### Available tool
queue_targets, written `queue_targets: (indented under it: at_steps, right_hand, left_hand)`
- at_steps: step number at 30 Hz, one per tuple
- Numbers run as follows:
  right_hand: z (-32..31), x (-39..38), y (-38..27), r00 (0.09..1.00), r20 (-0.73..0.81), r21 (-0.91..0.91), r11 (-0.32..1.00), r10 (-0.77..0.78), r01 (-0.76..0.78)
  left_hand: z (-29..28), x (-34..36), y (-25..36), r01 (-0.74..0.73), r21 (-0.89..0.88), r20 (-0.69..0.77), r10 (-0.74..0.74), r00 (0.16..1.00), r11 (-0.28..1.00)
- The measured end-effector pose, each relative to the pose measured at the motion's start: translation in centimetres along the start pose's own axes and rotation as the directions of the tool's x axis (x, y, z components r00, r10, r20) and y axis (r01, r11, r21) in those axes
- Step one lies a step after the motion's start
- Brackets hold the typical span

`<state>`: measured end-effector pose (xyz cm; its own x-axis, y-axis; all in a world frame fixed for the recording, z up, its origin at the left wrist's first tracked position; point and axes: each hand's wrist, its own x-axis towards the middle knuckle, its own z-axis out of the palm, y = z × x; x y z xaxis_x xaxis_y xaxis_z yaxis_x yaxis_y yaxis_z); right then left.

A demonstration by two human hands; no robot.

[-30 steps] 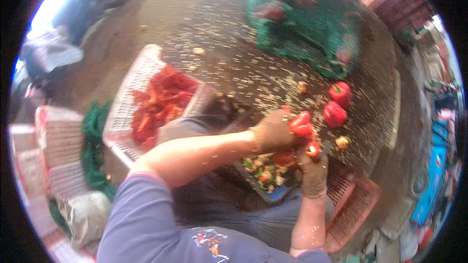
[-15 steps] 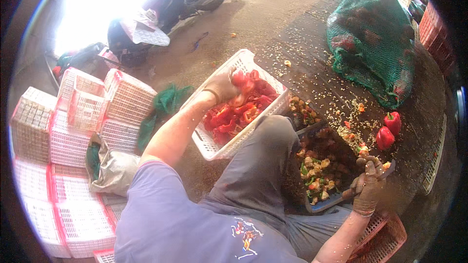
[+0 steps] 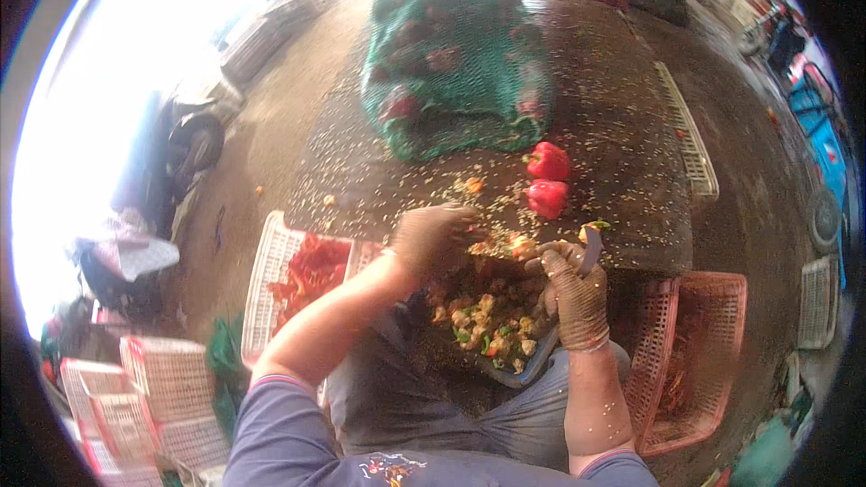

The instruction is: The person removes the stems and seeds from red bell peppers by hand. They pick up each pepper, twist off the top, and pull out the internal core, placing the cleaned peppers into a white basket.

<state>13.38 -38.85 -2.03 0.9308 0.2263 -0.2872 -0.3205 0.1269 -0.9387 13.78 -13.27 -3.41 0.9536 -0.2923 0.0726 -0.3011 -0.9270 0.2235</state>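
Note:
My right hand [image 3: 575, 293], in a soiled glove, is closed round a knife [image 3: 591, 252] at the table's near edge. A pepper core [image 3: 520, 246] lies by its fingers, and another bit with a green stem shows beside the blade. My left hand [image 3: 431, 236], also gloved, is over the same edge to the left, its fingers smeared by motion. Below both hands, a blue-rimmed bin [image 3: 538, 368] holds pale cores with green stems. Two whole red bell peppers, the farther [image 3: 548, 161] and the nearer [image 3: 547, 199], rest on the seed-strewn table [image 3: 622, 135].
A green net sack [image 3: 456, 59] fills the table's far side. At my left stands a white crate [image 3: 262, 298] of red pepper pieces; at my right, a reddish crate [image 3: 726, 284]. Stacked crates [image 3: 171, 365] stand lower left. A scooter wheel [image 3: 197, 144] shows beyond.
My view has swung right toward the table. My left hand has left the red peppers in the white crate and come over the table's near edge. My right hand still grips the knife.

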Motion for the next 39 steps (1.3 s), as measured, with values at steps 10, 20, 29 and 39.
queue_targets:
  at_steps: [10, 20, 29, 39]
  right_hand:
    - [-2.0, 0.2, -0.7, 0.995, -0.047, 0.033, 0.995, 0.09, -0.089]
    - [-2.8, 1.9, 1.1, 0.991, -0.088, 0.016, 0.995, -0.102, 0.103]
    - [-1.7, 1.5, 2.6, 0.991, -0.044, -0.095, 0.988, -0.127, 0.123]
    - [2.6, 1.4, 5.0, 0.968, 0.092, -0.372, 0.894, -0.232, 0.25]
  left_hand:
    - [11.9, 19.8, 3.9, -0.126, 0.27, 0.404, 0.007, 0.915, 0.955]
    - [9.7, 16.5, 9.1, -0.139, 0.284, 0.337, 0.037, 0.941, 0.949]
    - [1.8, 5.4, 1.3, 0.397, -0.916, 0.355, -0.351, 0.866, 0.053]
    - [3.8, 2.2, 3.4, -0.039, -0.89, -0.167, -0.245, 0.955, 0.454]
